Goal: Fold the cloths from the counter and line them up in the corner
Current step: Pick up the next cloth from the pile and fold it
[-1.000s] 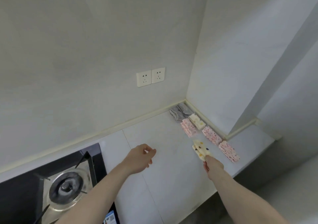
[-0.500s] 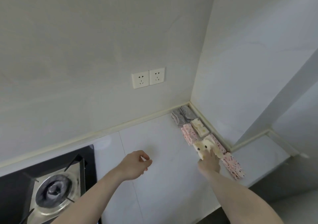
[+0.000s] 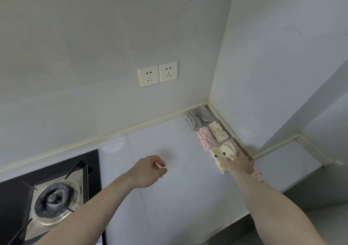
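Observation:
Several folded cloths lie in two short rows along the right wall toward the corner: a grey cloth (image 3: 199, 117) in the corner, a cream dotted one (image 3: 218, 131) and a pink dotted one (image 3: 206, 139) after it. My right hand (image 3: 240, 164) holds a cream dotted folded cloth (image 3: 223, 154) on the counter, half over a pink cloth (image 3: 234, 144) by the wall. Another pink dotted cloth (image 3: 259, 175) shows beside my right wrist. My left hand (image 3: 148, 171) hovers above the counter with loosely curled fingers, holding nothing.
A white counter (image 3: 178, 197) runs to a cream wall trim. A black gas hob with a metal burner (image 3: 54, 199) sits at the lower left. Two wall sockets (image 3: 158, 74) hang above. The counter's front edge drops off at the lower right.
My right hand has carried the cream dotted cloth from the open counter toward the wall, in among the row of folded cloths. My left hand has stayed about where it was.

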`<act>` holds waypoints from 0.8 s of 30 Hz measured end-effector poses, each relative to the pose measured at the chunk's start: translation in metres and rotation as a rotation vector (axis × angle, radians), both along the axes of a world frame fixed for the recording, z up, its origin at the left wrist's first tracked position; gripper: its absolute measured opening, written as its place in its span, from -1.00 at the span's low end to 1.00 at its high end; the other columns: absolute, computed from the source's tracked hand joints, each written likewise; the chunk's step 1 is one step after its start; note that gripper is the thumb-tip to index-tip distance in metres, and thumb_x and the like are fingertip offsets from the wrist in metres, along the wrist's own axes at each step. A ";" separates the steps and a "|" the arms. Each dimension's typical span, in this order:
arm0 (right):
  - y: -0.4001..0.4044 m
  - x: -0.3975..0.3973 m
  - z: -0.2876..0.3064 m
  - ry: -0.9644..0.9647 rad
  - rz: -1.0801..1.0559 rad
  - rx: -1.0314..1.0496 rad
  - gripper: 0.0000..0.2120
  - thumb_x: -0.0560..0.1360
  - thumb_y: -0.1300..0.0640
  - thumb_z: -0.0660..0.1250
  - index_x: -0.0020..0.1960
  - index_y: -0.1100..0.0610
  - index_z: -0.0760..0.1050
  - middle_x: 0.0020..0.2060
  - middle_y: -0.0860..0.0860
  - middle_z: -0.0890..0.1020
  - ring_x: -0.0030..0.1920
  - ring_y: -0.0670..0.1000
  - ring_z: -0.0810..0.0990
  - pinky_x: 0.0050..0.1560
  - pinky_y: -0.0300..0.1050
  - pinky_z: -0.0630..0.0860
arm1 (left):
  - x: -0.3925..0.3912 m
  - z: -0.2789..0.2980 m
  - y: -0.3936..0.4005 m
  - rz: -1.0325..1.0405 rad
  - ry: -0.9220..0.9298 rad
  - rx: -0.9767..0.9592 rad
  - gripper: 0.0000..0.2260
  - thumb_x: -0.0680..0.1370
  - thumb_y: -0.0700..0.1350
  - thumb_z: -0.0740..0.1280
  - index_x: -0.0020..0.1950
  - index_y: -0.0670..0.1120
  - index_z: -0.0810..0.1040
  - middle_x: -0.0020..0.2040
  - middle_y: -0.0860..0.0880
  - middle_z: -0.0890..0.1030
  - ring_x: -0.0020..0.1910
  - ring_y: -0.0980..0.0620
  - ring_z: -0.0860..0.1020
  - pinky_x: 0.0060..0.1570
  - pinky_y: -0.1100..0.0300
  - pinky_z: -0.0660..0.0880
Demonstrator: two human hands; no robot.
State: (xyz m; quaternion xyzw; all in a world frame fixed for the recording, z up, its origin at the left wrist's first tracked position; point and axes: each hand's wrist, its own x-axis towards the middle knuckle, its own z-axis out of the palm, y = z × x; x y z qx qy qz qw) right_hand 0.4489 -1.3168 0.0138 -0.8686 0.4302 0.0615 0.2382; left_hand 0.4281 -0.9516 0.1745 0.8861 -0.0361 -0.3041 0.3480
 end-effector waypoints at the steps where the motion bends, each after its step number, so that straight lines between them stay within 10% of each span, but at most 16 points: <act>1: -0.001 0.005 -0.002 -0.002 -0.011 -0.010 -0.43 0.50 -0.07 0.43 0.47 -0.03 0.41 0.40 0.07 0.51 0.43 0.23 0.33 0.34 0.17 0.37 | 0.002 0.000 -0.003 -0.004 -0.001 0.001 -0.82 0.61 0.05 0.35 0.17 0.05 0.58 -0.12 0.09 0.71 -0.10 0.08 0.68 -0.07 0.18 0.59; 6: 0.004 0.015 -0.006 -0.228 0.093 -0.133 -0.74 0.47 0.28 0.36 0.12 0.12 0.68 0.07 0.15 0.68 0.22 0.25 0.55 0.22 0.12 0.50 | 0.014 0.002 -0.021 -0.027 -0.004 0.003 -0.85 0.60 0.06 0.36 0.14 0.08 0.58 -0.13 0.11 0.71 -0.08 0.06 0.69 -0.07 0.15 0.61; 14: 0.034 0.004 -0.033 -0.126 0.570 -0.146 -0.76 0.52 0.22 0.34 0.17 0.19 0.63 0.26 0.16 0.55 0.25 0.23 0.50 0.24 0.04 0.50 | 0.022 0.001 -0.032 -0.074 0.015 -0.015 -0.84 0.61 0.07 0.36 0.16 0.09 0.57 -0.10 0.10 0.71 -0.08 0.08 0.68 -0.17 0.25 0.51; 20: 0.045 -0.012 -0.034 -0.103 0.482 -0.119 -0.43 0.55 0.14 0.41 0.51 0.14 0.33 0.34 0.13 0.50 0.30 0.20 0.46 0.28 0.08 0.47 | 0.023 -0.009 -0.027 -0.068 0.048 -0.002 -0.84 0.60 0.08 0.36 0.15 0.11 0.57 -0.09 0.10 0.71 -0.09 0.10 0.68 -0.18 0.26 0.49; 24: 0.034 -0.004 -0.020 -0.165 0.334 0.071 -0.71 0.51 0.32 0.32 0.19 0.10 0.57 0.03 0.09 0.64 0.10 0.15 0.62 0.05 -0.01 0.54 | 0.023 -0.011 -0.024 -0.072 0.066 -0.001 -0.84 0.60 0.07 0.36 0.16 0.10 0.57 -0.06 0.09 0.71 -0.09 0.14 0.68 -0.18 0.28 0.50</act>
